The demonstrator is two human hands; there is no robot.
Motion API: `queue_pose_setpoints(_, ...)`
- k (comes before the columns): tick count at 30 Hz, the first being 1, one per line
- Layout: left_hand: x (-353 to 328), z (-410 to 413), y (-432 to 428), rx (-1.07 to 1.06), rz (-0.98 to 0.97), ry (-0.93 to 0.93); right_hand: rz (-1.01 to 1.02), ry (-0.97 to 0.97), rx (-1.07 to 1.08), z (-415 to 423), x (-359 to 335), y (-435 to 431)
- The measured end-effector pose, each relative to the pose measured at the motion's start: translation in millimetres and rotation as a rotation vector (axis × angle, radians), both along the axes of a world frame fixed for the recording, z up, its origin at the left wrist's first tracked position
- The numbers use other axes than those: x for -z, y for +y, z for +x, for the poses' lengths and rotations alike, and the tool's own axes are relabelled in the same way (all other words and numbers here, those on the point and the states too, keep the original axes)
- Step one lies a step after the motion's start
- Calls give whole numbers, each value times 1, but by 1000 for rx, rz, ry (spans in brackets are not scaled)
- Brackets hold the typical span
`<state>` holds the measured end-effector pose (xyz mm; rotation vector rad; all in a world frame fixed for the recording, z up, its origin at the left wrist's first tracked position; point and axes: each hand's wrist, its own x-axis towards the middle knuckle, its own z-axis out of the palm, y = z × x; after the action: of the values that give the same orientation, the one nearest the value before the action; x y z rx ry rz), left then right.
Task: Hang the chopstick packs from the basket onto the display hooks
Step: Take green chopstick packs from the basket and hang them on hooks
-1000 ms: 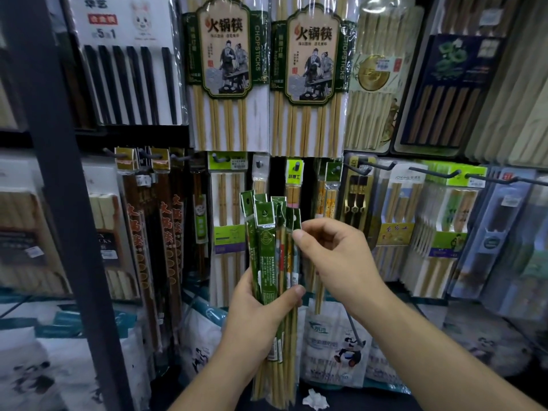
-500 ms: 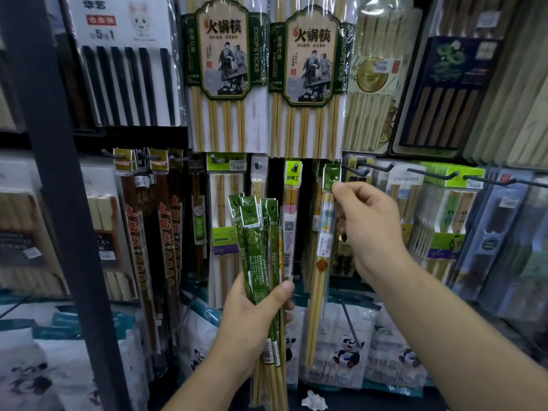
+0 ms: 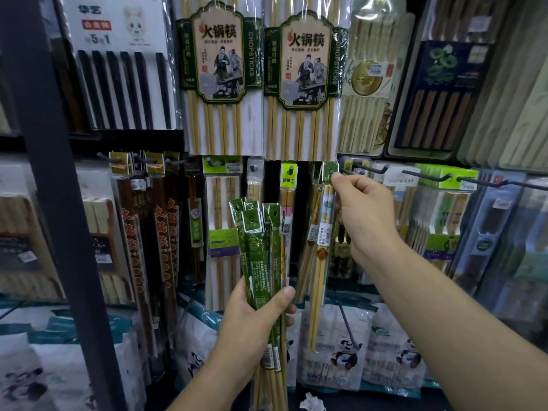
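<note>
My left hand [image 3: 255, 318] grips a bundle of several narrow green-labelled chopstick packs [image 3: 261, 253], held upright in front of the display. My right hand [image 3: 360, 215] pinches the green header of a single pack [image 3: 321, 247] and holds it up at a display hook [image 3: 355, 170] just right of centre. That pack hangs straight down below my fingers. Whether its hole is over the hook tip I cannot tell. No basket is in view.
Rows of hooks carry other chopstick packs: dark red ones [image 3: 148, 232] at left, large bamboo sets [image 3: 219, 78] above, green-header packs [image 3: 439, 221] at right. A dark metal upright [image 3: 59, 203] stands at left. Panda-printed bags [image 3: 341, 351] lie below.
My right hand took one pack from the bundle and raised it up and right to the hook. The left hand with the bundle lowered slightly.
</note>
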<state>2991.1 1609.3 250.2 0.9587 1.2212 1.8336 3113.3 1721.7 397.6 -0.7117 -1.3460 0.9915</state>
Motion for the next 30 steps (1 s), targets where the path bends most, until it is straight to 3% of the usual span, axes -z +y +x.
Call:
queue_pose_setpoints(9,-2,-1,-2,20,8,-49,30,-107,97,-3,15,17)
queue_pose_setpoints(14,-6,1,-4,36,30,-98,42,-67,147,1,27,3)
queue_pose_setpoints(21,-10,4,-9,58,53,-58,80,-290,-190,-6,47,-39)
queue_pose_setpoints(30,-7,0,-9,3,21,-10,-11,-115,-74,1,29,-30)
